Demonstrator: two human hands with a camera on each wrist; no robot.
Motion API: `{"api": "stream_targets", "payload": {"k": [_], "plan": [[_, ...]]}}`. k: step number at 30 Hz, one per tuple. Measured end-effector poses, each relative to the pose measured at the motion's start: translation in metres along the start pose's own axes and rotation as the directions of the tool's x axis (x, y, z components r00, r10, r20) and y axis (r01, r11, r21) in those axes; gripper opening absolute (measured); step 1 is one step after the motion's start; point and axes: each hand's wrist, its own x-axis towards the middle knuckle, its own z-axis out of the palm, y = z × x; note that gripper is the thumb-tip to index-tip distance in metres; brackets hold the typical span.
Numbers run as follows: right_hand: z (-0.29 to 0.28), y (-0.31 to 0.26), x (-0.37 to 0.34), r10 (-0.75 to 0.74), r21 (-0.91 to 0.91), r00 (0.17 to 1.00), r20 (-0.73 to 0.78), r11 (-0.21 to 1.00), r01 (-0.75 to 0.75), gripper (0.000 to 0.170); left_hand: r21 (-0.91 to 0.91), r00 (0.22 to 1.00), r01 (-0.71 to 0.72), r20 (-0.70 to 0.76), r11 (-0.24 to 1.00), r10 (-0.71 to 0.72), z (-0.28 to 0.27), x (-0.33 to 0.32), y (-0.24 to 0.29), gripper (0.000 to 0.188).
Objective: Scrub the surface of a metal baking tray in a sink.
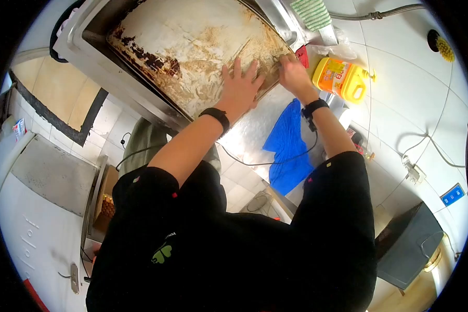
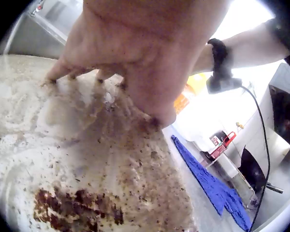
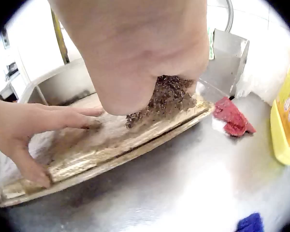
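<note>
The right wrist view shows a dark scourer [image 3: 170, 99], hidden in the head view, gripped by the curled right hand [image 1: 295, 77]. The left hand [image 1: 239, 89] presses open, fingers spread, on the grimy tray [image 1: 192, 44] beneath both hands. Both forearms reach forward.

- Head view: from above, down and forward past a black shirt [image 1: 234, 255]; widest, farthest.
- Left wrist: close, under the left hand [image 2: 130, 53], across the tray [image 2: 152, 169].
- Right wrist: close, low, beneath the right hand [image 3: 140, 48], facing the tray's edge.
- All share tray, blue cloth [image 1: 288, 151].
</note>
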Motion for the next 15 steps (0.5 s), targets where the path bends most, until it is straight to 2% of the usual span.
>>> {"api": "stream_targets", "payload": {"k": [1, 3, 4, 5, 7, 9, 11, 12, 13, 15], "plan": [[0.002, -0.004, -0.005, 0.003, -0.001, 1.0, -0.005, 1.0, -0.003, 0.017, 0.0, 1.0, -0.002, -0.001, 1.0, 0.002, 0.001, -0.002, 0.001, 0.083], [0.007, -0.014, -0.011, -0.219, 0.06, 0.975, 0.027, 0.974, 0.217, 0.016, 0.006, 1.0, 0.007, -0.013, 1.0, -0.007, -0.001, 0.003, -0.003, 0.083], [0.011, -0.007, -0.008, -0.214, 0.1, 0.976, -0.029, 0.971, 0.216, 0.016, 0.009, 1.0, 0.008, -0.014, 1.0, -0.008, -0.002, 0.002, -0.003, 0.083], [0.011, -0.002, -0.006, -0.203, 0.106, 0.979, -0.022, 0.973, 0.204, 0.016, 0.009, 1.0, 0.003, -0.009, 1.0, -0.003, -0.001, -0.001, 0.0, 0.082], [-0.001, 0.004, 0.005, 0.046, -0.014, 0.996, 0.081, 0.999, -0.045, 0.02, -0.001, 1.0, -0.002, 0.004, 1.0, 0.002, 0.0, -0.001, 0.001, 0.082], [0.0, -0.004, 0.001, 0.044, -0.031, 0.995, 0.087, 0.999, -0.042, 0.022, -0.005, 1.0, 0.007, 0.001, 1.0, -0.007, -0.001, 0.002, -0.001, 0.082], [0.002, -0.02, -0.009, -0.14, 0.041, 0.987, 0.082, 0.99, 0.137, 0.022, 0.017, 1.0, 0.005, 0.019, 1.0, -0.005, 0.0, 0.001, -0.001, 0.082], [0.003, -0.018, -0.01, -0.163, 0.085, 0.985, 0.049, 0.984, 0.158, 0.023, 0.018, 1.0, 0.012, 0.016, 1.0, -0.012, 0.001, 0.002, -0.002, 0.082], [0.004, -0.012, -0.008, -0.162, 0.086, 0.986, 0.049, 0.984, 0.157, 0.023, 0.019, 1.0, 0.014, 0.022, 1.0, -0.014, 0.001, 0.001, -0.002, 0.082], [0.005, 0.006, 0.01, -0.035, -0.057, 0.995, 0.092, 0.998, 0.041, 0.026, 0.037, 1.0, -0.007, 0.017, 0.999, 0.007, -0.002, 0.002, 0.001, 0.082]]}}
